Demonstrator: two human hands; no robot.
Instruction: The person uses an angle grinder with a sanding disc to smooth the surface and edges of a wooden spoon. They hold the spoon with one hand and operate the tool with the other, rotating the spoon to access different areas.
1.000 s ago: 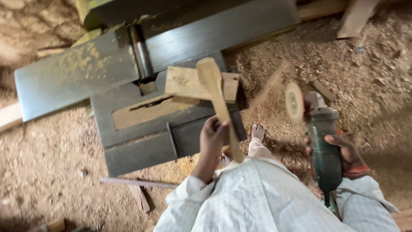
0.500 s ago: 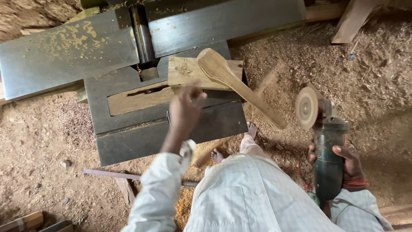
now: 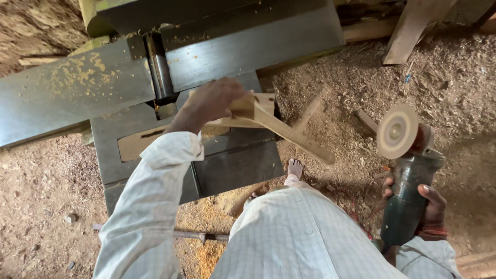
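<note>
1. Since half a second ago, the left hand has come forward from above the machine's front edge and now covers the broad end of the wooden paddle.
2. Its fingers curl down over that end, pinning it against the wooden block; this seems meant to keep the piece steady.
3. One paddle lies on the dark planer bed, its handle jutting past the right edge, over the sawdust floor.
4. Right hand fingers clench around the body of one green angle grinder, its single sanding disc held well apart from the paddle, probably for safety.
5. One bare foot stands below the handle.
</note>
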